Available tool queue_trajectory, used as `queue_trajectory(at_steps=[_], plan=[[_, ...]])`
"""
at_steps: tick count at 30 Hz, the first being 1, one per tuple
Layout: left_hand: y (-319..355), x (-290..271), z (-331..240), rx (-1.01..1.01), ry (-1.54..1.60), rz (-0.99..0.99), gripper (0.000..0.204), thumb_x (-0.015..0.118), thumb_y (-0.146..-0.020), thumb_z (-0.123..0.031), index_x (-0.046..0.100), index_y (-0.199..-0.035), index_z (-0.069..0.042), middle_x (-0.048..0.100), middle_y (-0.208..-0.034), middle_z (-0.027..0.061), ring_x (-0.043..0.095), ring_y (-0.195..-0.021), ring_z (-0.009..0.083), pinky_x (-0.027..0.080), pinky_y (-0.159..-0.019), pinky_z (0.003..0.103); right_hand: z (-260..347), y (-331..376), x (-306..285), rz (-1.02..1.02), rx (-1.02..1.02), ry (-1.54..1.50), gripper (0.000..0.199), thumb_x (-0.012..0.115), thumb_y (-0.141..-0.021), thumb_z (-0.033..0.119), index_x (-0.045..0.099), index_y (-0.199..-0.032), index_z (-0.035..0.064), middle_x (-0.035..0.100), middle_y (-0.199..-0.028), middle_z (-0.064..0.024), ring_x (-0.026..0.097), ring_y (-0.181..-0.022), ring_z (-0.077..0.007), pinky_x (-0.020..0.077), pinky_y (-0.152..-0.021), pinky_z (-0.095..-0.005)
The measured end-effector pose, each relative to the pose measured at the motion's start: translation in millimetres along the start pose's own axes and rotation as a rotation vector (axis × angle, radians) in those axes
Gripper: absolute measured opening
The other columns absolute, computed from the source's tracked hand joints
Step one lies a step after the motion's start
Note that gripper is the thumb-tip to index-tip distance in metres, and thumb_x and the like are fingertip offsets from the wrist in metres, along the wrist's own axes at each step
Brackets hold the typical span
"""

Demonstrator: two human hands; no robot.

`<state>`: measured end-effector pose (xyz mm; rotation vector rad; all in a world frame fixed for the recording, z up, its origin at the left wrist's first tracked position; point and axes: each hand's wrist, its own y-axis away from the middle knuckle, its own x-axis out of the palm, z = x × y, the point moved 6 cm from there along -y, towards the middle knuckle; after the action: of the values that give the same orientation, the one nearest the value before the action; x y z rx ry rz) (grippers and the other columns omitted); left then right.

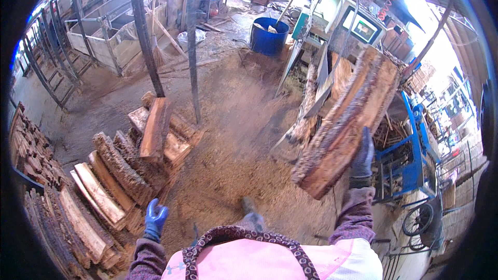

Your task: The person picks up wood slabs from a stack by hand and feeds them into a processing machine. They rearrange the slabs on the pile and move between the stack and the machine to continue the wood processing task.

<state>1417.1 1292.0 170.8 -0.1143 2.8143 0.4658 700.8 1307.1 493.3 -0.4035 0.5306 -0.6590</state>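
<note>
The right hand, in a dark glove, is raised and closed around the edge of a long bark-covered wood slab, fingers wrapped over its right side near the lower end. The slab tilts up and away to the right, its cut reddish end lowest, above the sawdust floor. The left hand, in a blue glove, hangs low at the person's side with fingers loosely curled, holding nothing and touching nothing; it hovers just beside the near edge of a stack of slabs. On top of that stack one reddish plank lies lengthwise, near two dark upright poles.

Beyond the held slab stands a sawing machine with a rectangular green-lit screen on its upper right part; whatever is on the screen is too small to tell. To the machine's left sits a round blue barrel. A blue metal frame stands at the right edge of the floor, with a small wheel below it. Along the far left lies a second pile of split wood.
</note>
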Motion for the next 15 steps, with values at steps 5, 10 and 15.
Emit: queue_trajectory(at_steps=[5, 10, 15], plan=[[-22, 59, -21, -0.041, -0.053, -0.106, 0.057, 0.071, -0.081, -0.013, 0.046, -0.131, -0.004, 0.063, -0.090, 0.0031, 0.059, -0.079, 0.0113, 0.050, -0.074, 0.028, -67, -190, -51, -0.002, 0.331, -0.415, 0.054, 0.052, -0.096, 0.038, 0.046, -0.136, 0.0028, 0.052, -0.131, -0.0062, 0.050, -0.117, -0.0187, 0.0392, -0.102, -0.0316], [-26, 99, -65, -0.094, -0.085, 0.104, 0.053, 0.072, -0.082, -0.019, 0.050, -0.128, -0.003, 0.064, -0.098, 0.0059, 0.060, -0.086, 0.0133, 0.050, -0.078, 0.028, -228, -312, -16, 0.028, 0.076, 0.966, 0.056, 0.052, -0.093, 0.044, 0.053, -0.125, -0.0024, 0.063, -0.113, -0.0203, 0.060, -0.100, -0.0361, 0.0465, -0.089, -0.0429], [41, 51, 32, -0.357, -0.173, 0.045, 0.058, 0.071, -0.082, -0.035, 0.055, -0.125, 0.001, 0.063, -0.114, 0.0142, 0.060, -0.105, 0.0232, 0.048, -0.091, 0.036, -230, -325, 55, 0.184, -0.070, 1.106, 0.050, 0.050, -0.095, 0.035, 0.053, -0.124, -0.0055, 0.059, -0.118, -0.0232, 0.057, -0.107, -0.0367, 0.0447, -0.094, -0.0424]])
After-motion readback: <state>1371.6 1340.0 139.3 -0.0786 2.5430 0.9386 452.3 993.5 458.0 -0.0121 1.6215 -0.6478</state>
